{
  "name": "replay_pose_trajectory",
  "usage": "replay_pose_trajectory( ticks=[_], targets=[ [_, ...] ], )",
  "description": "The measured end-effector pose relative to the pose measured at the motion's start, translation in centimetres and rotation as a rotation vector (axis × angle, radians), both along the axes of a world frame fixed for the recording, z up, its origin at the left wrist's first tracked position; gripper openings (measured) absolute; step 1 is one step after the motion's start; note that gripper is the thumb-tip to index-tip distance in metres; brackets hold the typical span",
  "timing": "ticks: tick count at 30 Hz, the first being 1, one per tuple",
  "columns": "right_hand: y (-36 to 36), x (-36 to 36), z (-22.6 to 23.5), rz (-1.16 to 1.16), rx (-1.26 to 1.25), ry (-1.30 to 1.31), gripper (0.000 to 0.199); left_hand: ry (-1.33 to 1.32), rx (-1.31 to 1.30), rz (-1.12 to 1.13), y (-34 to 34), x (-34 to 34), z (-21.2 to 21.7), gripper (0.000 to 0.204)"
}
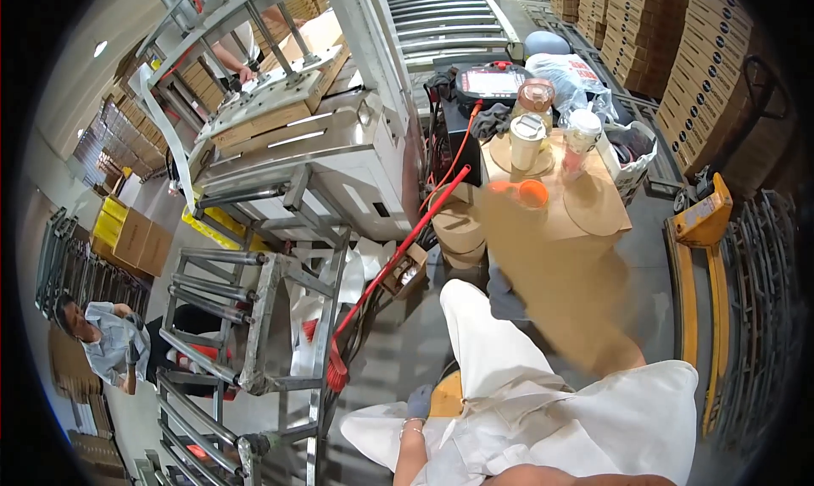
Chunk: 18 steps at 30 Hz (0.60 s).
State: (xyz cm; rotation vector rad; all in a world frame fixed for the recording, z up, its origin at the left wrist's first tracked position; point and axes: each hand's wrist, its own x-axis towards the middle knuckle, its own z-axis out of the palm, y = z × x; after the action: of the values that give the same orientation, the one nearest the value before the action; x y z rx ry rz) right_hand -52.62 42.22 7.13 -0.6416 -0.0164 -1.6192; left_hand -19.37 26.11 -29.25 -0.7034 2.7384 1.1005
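My left hand point(419, 401), in a grey glove with a bracelet at the wrist, is closed on the edge of a round yellow-brown stool seat point(447, 396) beside my white-clothed legs. On the right, a large flat piece of brown cardboard point(564, 274) is smeared by motion in front of my knees. My right forearm runs behind it, and my right hand point(506, 299) shows as a patch of grey glove at its left edge, its fingers mostly hidden. Past the cardboard, a box-top table point(606, 225) carries an orange cup point(532, 194), a lidded cup point(527, 138) and a clear drink cup point(582, 140).
Metal roller frames point(254, 316) and a red-handled broom point(398, 257) stand at left. Behind them, a press machine point(322, 155) holds cardboard, with another person's hands there. A co-worker point(106, 337) is at far left. A yellow pallet jack point(704, 231) and stacked cartons point(712, 70) line the right.
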Motion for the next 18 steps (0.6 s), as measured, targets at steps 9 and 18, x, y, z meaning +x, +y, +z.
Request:
replay_pose_trajectory(
  ticks=[9, 18],
  targets=[
    [1.7, 0.8, -0.9, -0.292, 0.389, 0.089, 0.015, -0.058, 0.271, 0.269, 1.4, -3.0, 3.5, 0.031],
    [-6.2, -4.6, -19.8, -0.808, 1.282, 0.232, 0.018, -0.083, 0.178, 0.149, -0.4, 0.0, 1.4, 0.036]
  ],
)
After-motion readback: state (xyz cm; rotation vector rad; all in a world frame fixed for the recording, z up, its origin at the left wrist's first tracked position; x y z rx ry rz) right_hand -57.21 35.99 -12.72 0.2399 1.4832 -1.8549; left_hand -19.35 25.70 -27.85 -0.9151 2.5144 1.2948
